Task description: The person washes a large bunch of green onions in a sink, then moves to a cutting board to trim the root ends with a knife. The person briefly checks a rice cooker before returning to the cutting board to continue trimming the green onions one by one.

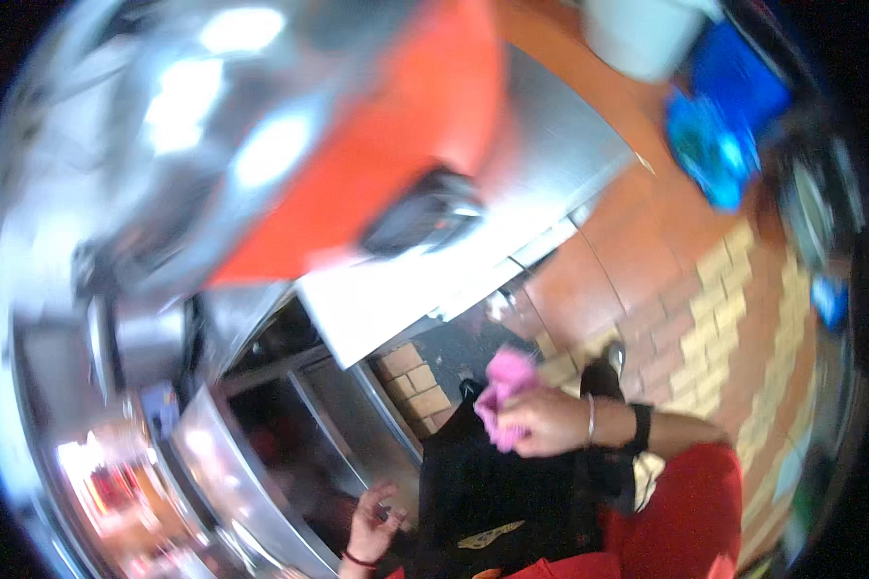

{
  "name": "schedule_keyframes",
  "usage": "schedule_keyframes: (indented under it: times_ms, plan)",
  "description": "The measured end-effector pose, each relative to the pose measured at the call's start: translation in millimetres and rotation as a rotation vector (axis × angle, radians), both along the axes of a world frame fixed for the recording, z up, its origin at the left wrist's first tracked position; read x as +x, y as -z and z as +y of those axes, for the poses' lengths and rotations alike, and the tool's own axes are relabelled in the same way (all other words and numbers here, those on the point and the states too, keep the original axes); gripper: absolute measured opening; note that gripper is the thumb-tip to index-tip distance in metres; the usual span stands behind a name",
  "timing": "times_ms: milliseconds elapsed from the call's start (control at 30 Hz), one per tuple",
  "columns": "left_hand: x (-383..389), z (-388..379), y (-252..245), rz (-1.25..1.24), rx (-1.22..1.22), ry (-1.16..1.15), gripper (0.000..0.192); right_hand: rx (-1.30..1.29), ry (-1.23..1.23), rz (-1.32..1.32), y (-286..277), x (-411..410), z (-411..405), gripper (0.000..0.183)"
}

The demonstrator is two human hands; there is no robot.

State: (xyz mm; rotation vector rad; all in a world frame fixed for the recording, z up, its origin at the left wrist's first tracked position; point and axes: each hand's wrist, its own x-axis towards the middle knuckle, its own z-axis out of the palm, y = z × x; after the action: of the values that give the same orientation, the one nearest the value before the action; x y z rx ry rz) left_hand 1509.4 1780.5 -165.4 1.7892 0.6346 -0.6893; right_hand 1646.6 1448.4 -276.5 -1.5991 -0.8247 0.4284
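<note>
A crumpled pink cloth [510, 373] is gripped in my right hand [554, 423], in front of my black apron [503, 485]. That wrist wears a light bangle and a black band. My left hand [371, 527] is low in the view, fingers loosely curled and apart, with nothing seen in it. It is nearest to a metal-framed cabinet with dark glass-like panels [311, 434]. Beyond my hands, a stainless steel counter [557, 130] bears a blurred orange-red sheet or panel [434, 108]. A dark object [420, 213] appears at the sheet's edge; blur hides what it is.
Yellow and reddish-brown tiles [710, 318] cover the floor on the right. A white bucket-like container [644, 36], a blue crate-like object [742, 79] and a blue plastic bag [710, 148] stand at upper right. A brightly lit display [108, 485] shows at lower left.
</note>
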Motion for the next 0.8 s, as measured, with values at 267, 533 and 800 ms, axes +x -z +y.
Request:
schedule_keyframes:
  times_ms: [267, 533, 800]
  plan:
    - [24, 17, -163, -0.796, 0.021, 0.319, 0.089, 0.219, -0.549, 0.005, -290, 6, 189, 0.018]
    - [-38, 200, -254, -0.923, -0.236, -0.825, 0.048, 0.067, -0.468, -0.668, -482, 63, 415, 0.029]
    - [-18, 305, -298, -1.012, -0.339, -1.100, 0.052, 0.081, 0.040, -0.344, -424, 243, 563, 0.045]
